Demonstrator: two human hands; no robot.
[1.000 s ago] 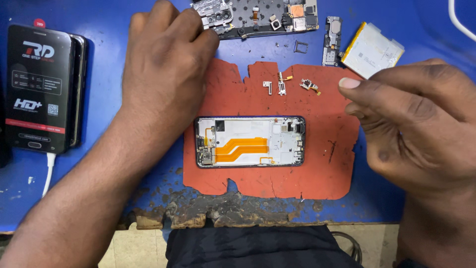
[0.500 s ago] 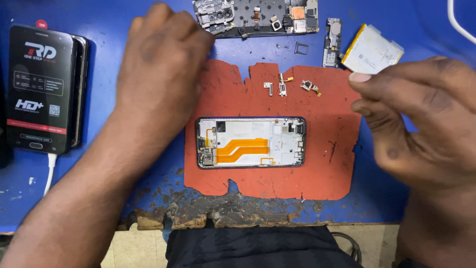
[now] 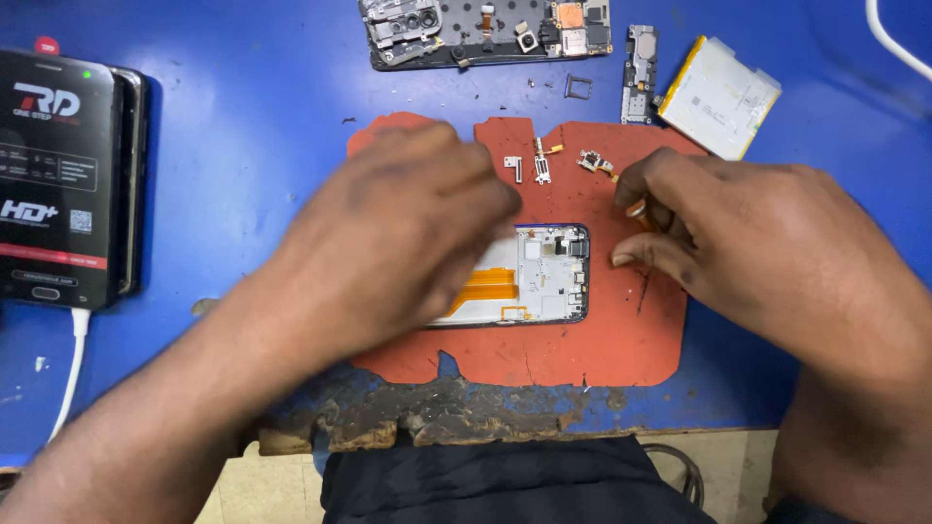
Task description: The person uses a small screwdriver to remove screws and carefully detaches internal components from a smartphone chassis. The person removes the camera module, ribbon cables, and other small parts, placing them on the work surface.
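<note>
- Now the left hand [image 3: 408, 233] lies across the opened phone frame [image 3: 544, 277], palm down, fingers loosely curled over its left part; it is blurred, and I cannot tell whether it grips anything.
- The frame sits in the middle of the red work mat [image 3: 582, 349], its right end uncovered, with an orange flex cable [image 3: 490, 284] showing just past the left hand's fingertips.
- The right hand [image 3: 738, 243] hovers at the frame's right end, thumb and forefinger pressed together on something small and orange, too tiny to identify.
- Loose small parts [image 3: 541, 165] rest on the mat just above the frame, near both hands.
- Judging by the layout, the strip-down looks well advanced: a back housing with boards [image 3: 485, 34] lies at the top of the blue tabletop [image 3: 243, 146], a battery [image 3: 720, 95] lies at the upper right, and a slim metal piece [image 3: 640, 60] sits between them.
- What is left, it seems, is the work inside the frame itself; nothing has been put back together.
- At far left, a boxed black phone [image 3: 58, 175] sits with a white cable [image 3: 73, 369] plugged in, well apart from the hands.
</note>
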